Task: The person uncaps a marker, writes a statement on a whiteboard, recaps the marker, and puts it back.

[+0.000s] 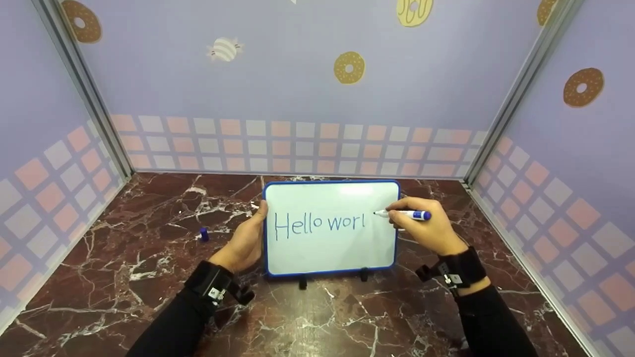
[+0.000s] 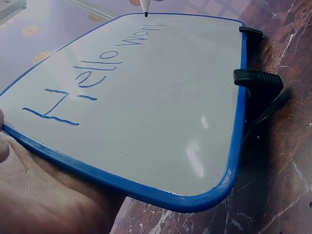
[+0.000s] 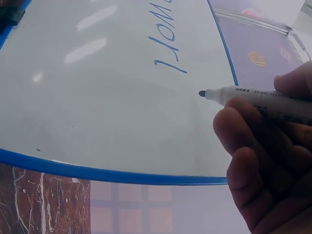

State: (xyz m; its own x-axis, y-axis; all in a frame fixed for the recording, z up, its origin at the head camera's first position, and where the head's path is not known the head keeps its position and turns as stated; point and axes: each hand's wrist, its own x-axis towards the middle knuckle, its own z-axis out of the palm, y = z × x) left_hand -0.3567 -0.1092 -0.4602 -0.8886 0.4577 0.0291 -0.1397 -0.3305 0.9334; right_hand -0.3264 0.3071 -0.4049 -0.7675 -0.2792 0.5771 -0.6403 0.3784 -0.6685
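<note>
A small whiteboard (image 1: 317, 255) with a blue frame stands tilted back on black feet (image 1: 303, 283), bearing "Hello worl" in blue letters (image 1: 320, 223). My left hand (image 1: 245, 243) grips its left edge, thumb along the frame and the other fingers hidden behind. In my right hand (image 1: 424, 225) a white marker (image 1: 403, 214) with a blue end is pinched between thumb and fingers. Its dark tip points at the board just right of the "l". The right wrist view shows the marker (image 3: 273, 102) uncapped, its tip close over the white surface.
On the marbled table (image 1: 149, 277), left of the board, lies a small blue marker cap (image 1: 204, 234). Purple patterned walls (image 1: 297, 89) enclose the table at the back and on both sides. Both wrists wear black straps with cameras.
</note>
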